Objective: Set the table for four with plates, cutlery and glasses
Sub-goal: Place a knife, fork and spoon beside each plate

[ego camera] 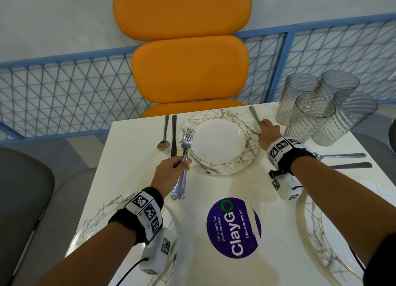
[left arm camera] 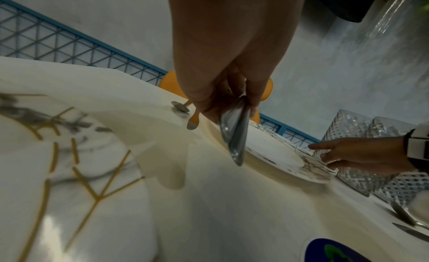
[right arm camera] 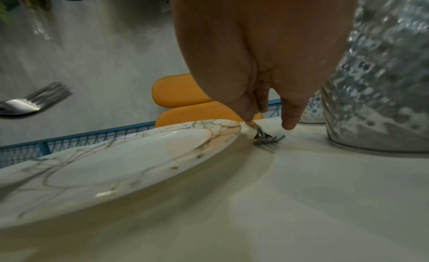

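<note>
The far plate lay at twelve o'clock on the white table, before an orange chair. A round purple sticker at six o'clock of that plate read "ClayGO", "Clean as you go" and "Let's keep our pantries clean."

The left hand gripped a bundle of forks by their handles, tines over the plate's nine o'clock rim. The right hand pinched a single fork lying on the table at the plate's two o'clock edge, one finger stretched out beside it.

Only the right wrist view showed that fork's tines flat on the table, touching nothing but the tabletop just beside the rim; the head view showed only its handle. The left wrist view showed the bundled handle ends hanging below the curled fingers.

A spoon and a knife lay side by side at the plate's nine o'clock. Four clear ribbed glasses stood clustered at three o'clock, close to the right hand. More cutlery lay beyond the right wrist. Two more plates sat at seven o'clock and four o'clock, partly hidden by the forearms. A blue mesh fence ran behind.
</note>
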Motion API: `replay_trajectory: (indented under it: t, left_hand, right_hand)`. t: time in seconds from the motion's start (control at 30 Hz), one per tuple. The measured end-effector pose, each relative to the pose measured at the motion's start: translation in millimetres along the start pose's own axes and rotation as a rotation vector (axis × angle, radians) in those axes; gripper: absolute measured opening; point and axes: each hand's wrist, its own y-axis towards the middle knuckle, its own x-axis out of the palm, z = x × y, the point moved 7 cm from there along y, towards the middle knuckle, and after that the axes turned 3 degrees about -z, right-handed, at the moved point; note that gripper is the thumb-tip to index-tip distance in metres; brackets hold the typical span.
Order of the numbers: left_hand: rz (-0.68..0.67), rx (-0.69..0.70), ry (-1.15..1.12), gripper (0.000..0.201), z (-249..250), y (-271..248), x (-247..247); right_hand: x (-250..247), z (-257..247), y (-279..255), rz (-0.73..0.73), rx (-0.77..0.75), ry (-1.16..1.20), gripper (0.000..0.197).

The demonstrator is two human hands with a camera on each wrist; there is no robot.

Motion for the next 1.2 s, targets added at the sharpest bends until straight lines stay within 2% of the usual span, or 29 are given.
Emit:
replay_trajectory:
  t: [0.17,0.27,0.37,0.47,0.63,0.83,0.97,1.1,1.2]
  left_hand:
    - [-0.012,0.003,-0.065,0.022,11,-12,8]
    - [-0.04,-0.002,-0.126,0.019,16,-28,18]
    - [-0.093,0.002,-0.21,0.016,27,-58,38]
    - [-0.139,-0.021,-0.337,0.018,36,-102,63]
    - [-0.257,-0.058,-0.384,0.014,40,-166,110]
    - [-0.554,-0.013,-0.335,0.024,63,-217,158]
    - [-0.653,0.011,-0.305,0.027,72,-241,174]
    - [-0.665,0.009,-0.303,0.022,72,-256,179]
    - [-0.615,0.014,-0.293,0.019,64,-257,169]
  right_hand:
    - [-31,-19,-43,0.04,-0.021,0.136,0.047]
    - [-46,-47,-104,0.115,-0.155,0.304,0.038]
    - [-39,-73,-179,0.022,-0.311,0.447,0.031]
    - [-31,-74,-245,-0.111,-0.304,0.593,0.036]
    - [-22,-36,-319,-0.169,-0.216,0.873,0.026]
    - [-21,19,-373,-0.132,-0.081,1.022,0.019]
    - [-24,43,-400,-0.082,-0.039,1.132,0.018]
    - [-29,79,-426,0.003,0.023,1.106,0.021]
    - [-33,124,-440,0.027,0.062,0.855,0.023]
